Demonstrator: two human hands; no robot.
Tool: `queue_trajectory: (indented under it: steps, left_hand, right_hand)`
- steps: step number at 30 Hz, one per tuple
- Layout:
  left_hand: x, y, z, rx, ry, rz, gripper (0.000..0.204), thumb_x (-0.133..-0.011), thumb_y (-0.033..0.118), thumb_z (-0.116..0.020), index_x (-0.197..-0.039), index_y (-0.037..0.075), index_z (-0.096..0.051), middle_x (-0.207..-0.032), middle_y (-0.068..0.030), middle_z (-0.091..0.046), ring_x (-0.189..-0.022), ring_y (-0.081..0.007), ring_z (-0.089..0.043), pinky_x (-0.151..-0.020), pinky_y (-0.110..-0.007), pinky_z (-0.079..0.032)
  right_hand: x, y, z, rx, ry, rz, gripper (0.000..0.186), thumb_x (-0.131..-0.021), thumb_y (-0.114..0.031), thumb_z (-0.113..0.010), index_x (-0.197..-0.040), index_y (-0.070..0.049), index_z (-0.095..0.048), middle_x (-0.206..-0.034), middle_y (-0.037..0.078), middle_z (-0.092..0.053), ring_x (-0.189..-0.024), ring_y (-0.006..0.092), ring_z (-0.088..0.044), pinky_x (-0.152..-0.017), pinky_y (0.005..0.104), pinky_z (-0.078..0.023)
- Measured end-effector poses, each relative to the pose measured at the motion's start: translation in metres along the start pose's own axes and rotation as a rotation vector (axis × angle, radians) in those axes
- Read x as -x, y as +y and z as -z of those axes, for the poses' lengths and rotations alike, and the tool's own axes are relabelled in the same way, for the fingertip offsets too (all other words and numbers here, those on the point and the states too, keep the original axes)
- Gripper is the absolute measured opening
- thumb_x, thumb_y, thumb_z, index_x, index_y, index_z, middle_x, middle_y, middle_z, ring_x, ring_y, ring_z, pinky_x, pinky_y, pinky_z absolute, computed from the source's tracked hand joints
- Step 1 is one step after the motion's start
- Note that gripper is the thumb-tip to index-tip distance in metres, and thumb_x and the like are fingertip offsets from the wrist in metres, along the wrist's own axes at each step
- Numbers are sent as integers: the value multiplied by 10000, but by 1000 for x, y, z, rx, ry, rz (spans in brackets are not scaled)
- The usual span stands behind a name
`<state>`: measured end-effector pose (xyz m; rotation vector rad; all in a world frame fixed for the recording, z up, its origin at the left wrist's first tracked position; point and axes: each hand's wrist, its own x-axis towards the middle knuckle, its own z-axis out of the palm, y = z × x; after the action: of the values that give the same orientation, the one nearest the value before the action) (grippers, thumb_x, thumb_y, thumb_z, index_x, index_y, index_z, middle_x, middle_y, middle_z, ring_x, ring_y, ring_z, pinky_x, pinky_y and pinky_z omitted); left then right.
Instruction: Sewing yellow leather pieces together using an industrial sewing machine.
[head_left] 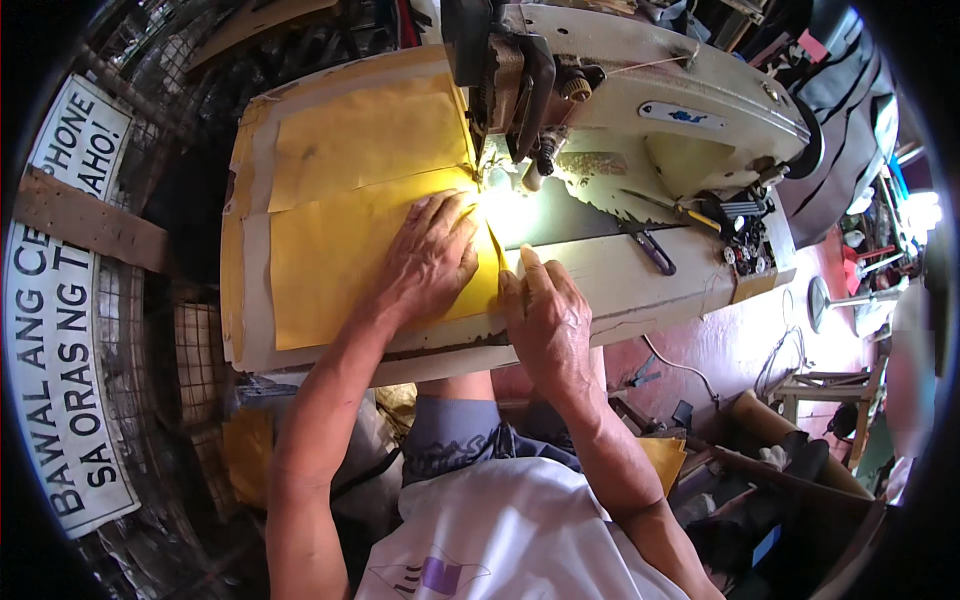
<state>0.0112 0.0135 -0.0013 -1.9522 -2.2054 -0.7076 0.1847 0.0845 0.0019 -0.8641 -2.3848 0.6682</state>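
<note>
A yellow cloth piece (345,265) lies on the pale sewing table, its right edge running under the head of a sewing machine (490,120). A second yellow panel (365,140) extends behind it, with a seam line between them. My left hand (435,250) rests on the cloth with its fingers stretched toward the needle area, pressing it down. Close by, my right hand (548,310) pinches the cloth's raised right edge between thumb and fingers. A bright lamp glares beside the needle, so the needle itself is hard to make out.
On the table's right lie a dark-handled cutter (655,252), yellow-handled snips (700,218) and several bobbins (745,258). The table's front edge (440,352) is above my lap. More yellow material (660,460) sits low at the right. A wire mesh wall with a sign (75,400) stands left.
</note>
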Motion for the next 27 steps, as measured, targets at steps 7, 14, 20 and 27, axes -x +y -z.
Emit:
queue_trajectory:
  steps: [7,14,20,27]
  left_hand:
    - [3,4,0,11,40,7,329,-943,186,-561,-1189,-21,-631,-1292,-223,-580,-1263,-360,-514,-1122,-462,-375]
    - [7,2,2,144,-11,-73,260,-867,146,-665,-1095,22,-689,-1163,-147,-645,-1112,-322,-596,-1009,-440,-451]
    - [7,2,5,136,84,-263,208,-868,162,-673,-1049,61,-699,-1104,-100,-659,-1064,-302,-608,-958,-440,-469]
    - [7,5,5,144,83,-239,191,-885,162,-659,-1039,56,-699,-1074,-112,-665,-1021,-315,-628,-934,-448,-489]
  right_hand:
    - [5,-8,-3,54,39,9,165,-897,-165,-658,-966,-18,-633,-804,151,-560,-807,359,-609,-734,467,-510]
    - [12,-19,0,419,39,237,182,-728,-56,-641,-900,6,-636,-841,113,-576,-837,290,-623,-703,398,-516]
    - [12,-31,-1,701,-140,318,203,-786,-83,-613,-946,38,-640,-873,131,-575,-844,246,-586,-722,352,-484]
    - [11,-28,-3,661,-83,408,166,-772,-113,-632,-869,15,-673,-878,119,-551,-871,251,-554,-720,363,-447]
